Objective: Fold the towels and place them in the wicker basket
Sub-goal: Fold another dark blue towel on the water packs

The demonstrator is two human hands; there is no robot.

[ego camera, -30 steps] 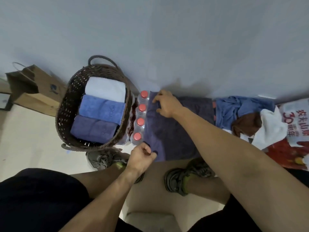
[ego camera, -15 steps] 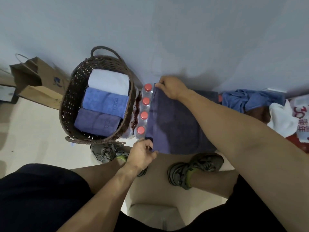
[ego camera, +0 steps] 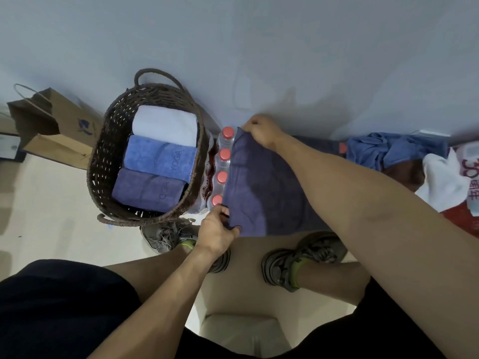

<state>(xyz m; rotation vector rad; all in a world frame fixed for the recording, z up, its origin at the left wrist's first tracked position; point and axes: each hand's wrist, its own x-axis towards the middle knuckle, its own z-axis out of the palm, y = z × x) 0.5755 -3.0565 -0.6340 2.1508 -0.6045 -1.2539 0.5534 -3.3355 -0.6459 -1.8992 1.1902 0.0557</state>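
Observation:
A dark purple towel (ego camera: 264, 195) lies spread over a low surface against the wall. My left hand (ego camera: 216, 229) pinches its near left corner. My right hand (ego camera: 261, 132) grips its far left corner by the wall. To the left stands the brown wicker basket (ego camera: 103, 156). Inside it lie three folded towels in a row: a white one (ego camera: 164, 124) at the back, a blue one (ego camera: 160, 158) in the middle and a purple one (ego camera: 147, 190) in front.
A pack of red-capped water bottles (ego camera: 223, 167) stands between basket and towel. A heap of unfolded blue, brown and white towels (ego camera: 404, 161) lies at the right beside a red and white bag (ego camera: 466, 203). A brown paper bag (ego camera: 54, 128) leans at the left. My shoes stand below.
Both hands took hold of the purple towel's left corners and lifted that edge. The towel's right end has drawn in from the pile toward my arm.

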